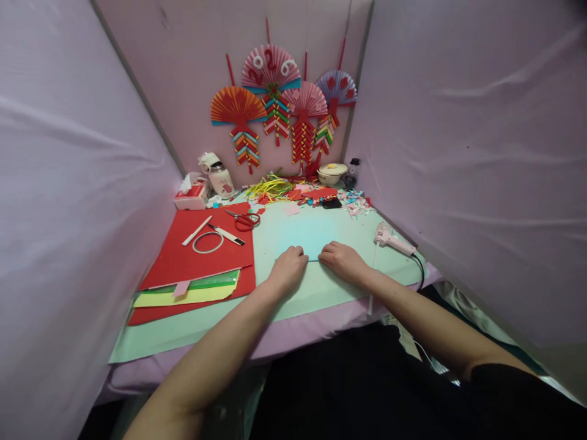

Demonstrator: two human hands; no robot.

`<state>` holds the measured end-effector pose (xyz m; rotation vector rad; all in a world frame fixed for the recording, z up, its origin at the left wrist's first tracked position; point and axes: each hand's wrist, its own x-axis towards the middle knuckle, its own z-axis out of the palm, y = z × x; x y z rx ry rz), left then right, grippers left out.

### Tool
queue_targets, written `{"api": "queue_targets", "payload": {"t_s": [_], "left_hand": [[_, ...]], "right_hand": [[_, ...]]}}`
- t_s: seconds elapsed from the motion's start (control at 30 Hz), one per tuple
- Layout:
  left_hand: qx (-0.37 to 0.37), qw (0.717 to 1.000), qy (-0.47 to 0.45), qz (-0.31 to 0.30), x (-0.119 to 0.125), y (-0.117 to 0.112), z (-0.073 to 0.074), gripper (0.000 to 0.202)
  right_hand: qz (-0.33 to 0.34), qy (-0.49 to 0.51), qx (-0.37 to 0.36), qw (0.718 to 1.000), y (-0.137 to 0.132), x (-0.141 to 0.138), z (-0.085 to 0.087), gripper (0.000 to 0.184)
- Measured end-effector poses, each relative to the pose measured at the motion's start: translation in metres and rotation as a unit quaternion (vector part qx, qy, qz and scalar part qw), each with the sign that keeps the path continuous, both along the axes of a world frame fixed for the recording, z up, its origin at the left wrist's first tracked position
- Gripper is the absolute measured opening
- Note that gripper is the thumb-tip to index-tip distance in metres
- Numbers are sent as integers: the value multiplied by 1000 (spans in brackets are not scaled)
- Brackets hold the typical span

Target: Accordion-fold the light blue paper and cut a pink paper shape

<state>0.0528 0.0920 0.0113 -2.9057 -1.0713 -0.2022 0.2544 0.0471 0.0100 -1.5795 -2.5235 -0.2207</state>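
A light blue sheet of paper [302,232] lies on a pale green mat [321,287] in the middle of the table. My left hand [288,269] rests on the sheet's near edge with its fingers curled down onto the paper. Just to its right, my right hand [342,260] presses the same edge, fingers also curled. Both hands seem to pinch or fold the near edge; the fingertips are partly hidden.
Left of the mat lie red, yellow and green sheets [197,269] with red scissors [245,220], a white pen [197,231], a tape ring [208,242]. A glue gun [392,240] lies right. Paper scraps [312,192], a bowl [332,173], a tissue box [192,194]. Paper fans [275,104] hang behind.
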Motion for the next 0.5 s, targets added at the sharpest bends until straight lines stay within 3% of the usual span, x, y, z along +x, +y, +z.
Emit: {"api": "queue_targets", "payload": {"t_s": [0.17, 0.3, 0.5], "left_hand": [[8, 1000, 0, 27, 5, 0, -1, 23], [26, 999, -9, 30, 6, -1, -2, 18], [56, 997, -34, 30, 6, 1, -4, 22]], "right_hand": [[-14, 7, 49, 999, 7, -1, -7, 23], [-22, 43, 82, 995, 6, -8, -6, 14], [-3, 57, 111, 992, 11, -23, -11, 18]]}}
